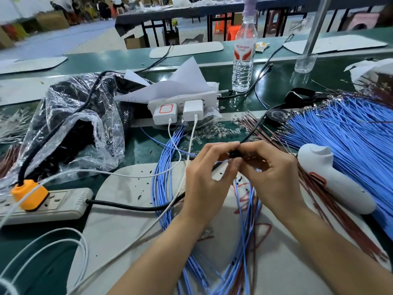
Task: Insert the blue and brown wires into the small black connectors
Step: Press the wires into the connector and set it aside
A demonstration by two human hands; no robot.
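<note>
Mid-insert on a small black connector (235,154)
Pinching it above the table (136,150), left hand (204,177) and right hand (270,173) together; nowhere near done probably, given heaps of loose blue wires (350,133) and brown wires (344,224).

Left hand (205,179), right hand (274,177), fingers (221,146) together

The beige plastic power strip (63,207) lies left of the grey oval work mat (119,209). The white plastic handheld tool (331,179) lies to the mat's right, beside the fanned blue insulated wires (350,128). Behind the mat sits the white multi-socket block (182,103), with the crinkled clear plastic bag (80,124) to its left.
</note>
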